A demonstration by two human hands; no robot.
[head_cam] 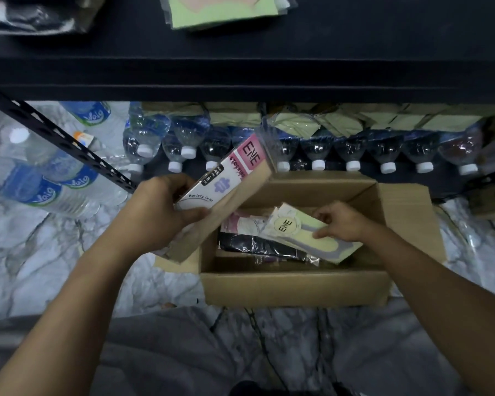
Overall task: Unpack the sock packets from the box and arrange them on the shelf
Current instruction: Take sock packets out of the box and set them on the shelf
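An open cardboard box (295, 287) stands on the marble floor in front of me. My left hand (157, 212) grips a pink and white sock packet (226, 172) with "ENE" printed on it, held tilted above the box's left flap. Inside the box my right hand (339, 221) pinches a pale green and white sock packet (295, 227) lying on top. Under it lie a pink packet (240, 224) and a black packet (252, 245). The dark shelf (269, 67) runs across the top, with green sock packets (226, 10) lying on it.
A row of water bottles (352, 155) lies under the shelf behind the box, with olive packets stacked above them. Loose bottles (55, 192) lie on the floor at left beside a slanted black metal strut (60, 135). Dark packets (35, 15) sit on the shelf's left.
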